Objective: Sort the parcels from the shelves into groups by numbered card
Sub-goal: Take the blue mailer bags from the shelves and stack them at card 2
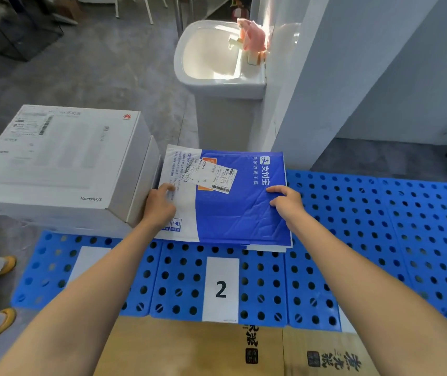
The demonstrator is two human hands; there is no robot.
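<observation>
A blue-and-white padded mailer (233, 213) lies flat on the blue perforated plastic pallet (380, 213) at frame centre, just above the white card numbered 2 (221, 289). Its white end sits just beside the stacked white cardboard boxes (54, 158) at left, and open pallet spreads to the right. Its long axis runs left-right. The left hand (160, 206) and right hand (286, 203) each keep a curled grip on a side edge.

The bare left arm (81, 294) and right arm (366, 280) stretch forward, converging toward the far side. The left hand (160, 206) grips the parcel (233, 213) at its left edge, fingers curled; the right hand (287, 203) pinches its right edge, thumb on top
</observation>
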